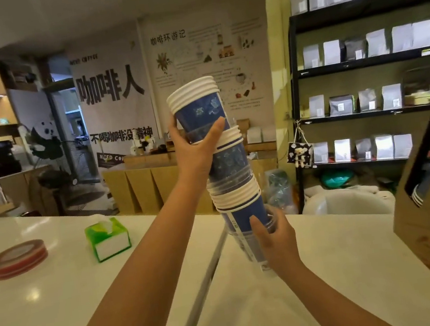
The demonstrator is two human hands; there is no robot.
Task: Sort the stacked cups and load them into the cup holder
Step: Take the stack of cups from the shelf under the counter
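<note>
A tall stack of cups [229,160] stands tilted in the air above the white counter [322,272]. It mixes blue paper cups with white rims and clear plastic cups. My left hand [195,149] grips the upper part of the stack, thumb across a blue cup. My right hand [274,240] grips the lower end, where clear cups stick out below a blue one. The brown cardboard cup holder [422,212] stands at the right edge, with cups showing through its dark slots.
A green tissue box [108,238] and a stack of round red-edged lids [17,259] lie on the left counter. A seam runs between the two counter tops. Black shelves with coffee bags stand behind at the right.
</note>
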